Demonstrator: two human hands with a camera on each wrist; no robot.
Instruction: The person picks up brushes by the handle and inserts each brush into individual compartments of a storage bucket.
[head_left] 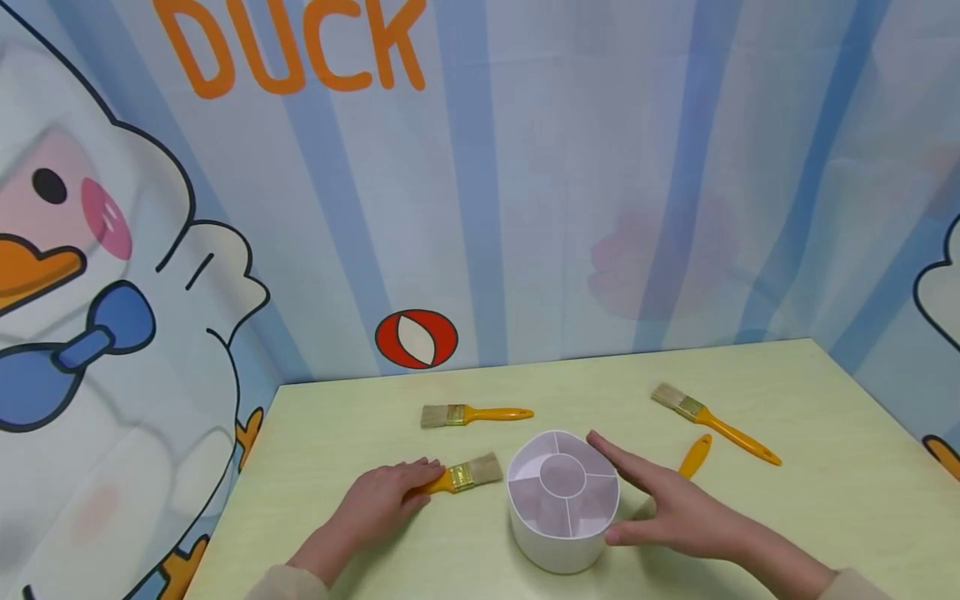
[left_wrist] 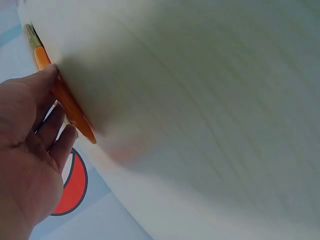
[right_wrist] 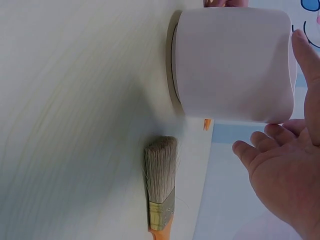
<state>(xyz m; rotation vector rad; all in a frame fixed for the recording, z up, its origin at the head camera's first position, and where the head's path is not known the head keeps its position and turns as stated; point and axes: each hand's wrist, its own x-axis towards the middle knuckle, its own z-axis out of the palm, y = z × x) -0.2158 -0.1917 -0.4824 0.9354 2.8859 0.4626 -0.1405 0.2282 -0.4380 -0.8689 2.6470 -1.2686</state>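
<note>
My left hand [head_left: 386, 498] grips a paintbrush [left_wrist: 70, 102] by its orange handle, just above the table. Its pale bristles point right, towards a white round organizer [head_left: 564, 550] with a central round compartment and several others around it. The organizer stands upright on the table. At its right side is my right hand [head_left: 671, 508], thumb and index finger spread along the rim and seeming to touch it. In the right wrist view the palm and fingers of the right hand [right_wrist: 282, 175] lie beside the organizer's smooth wall [right_wrist: 232, 65]. The compartments that show in the head view hold nothing.
Behind the organizer lies a second paintbrush [head_left: 495, 414]. Another paintbrush [head_left: 716, 423] lies at the back right, and an orange handle [head_left: 696, 454] shows partly behind my right hand. A printed cloth backdrop [head_left: 555, 208] rises at the table's far edge.
</note>
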